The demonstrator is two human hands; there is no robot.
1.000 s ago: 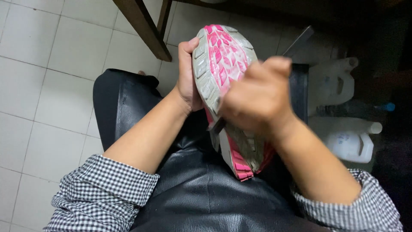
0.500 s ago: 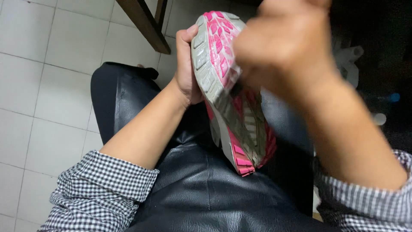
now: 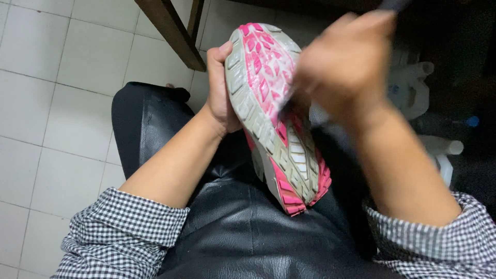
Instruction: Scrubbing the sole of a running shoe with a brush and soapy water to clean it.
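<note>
Pink-and-grey shoe [image 3: 274, 113] held sole-up over the lap.
Left hand [image 3: 221, 90] wrapped around the shoe's side near the toe; right hand [image 3: 343, 67], blurred, curled shut on a thin dark tool [image 3: 285, 101] against the sole.

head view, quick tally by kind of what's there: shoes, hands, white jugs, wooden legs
shoe, pink and grey sole up: 1
hands, left hand gripping the shoe, right hand blurred over the sole: 2
white plastic jugs on the floor, partly hidden: 2
wooden furniture legs: 2
total: 7
</note>
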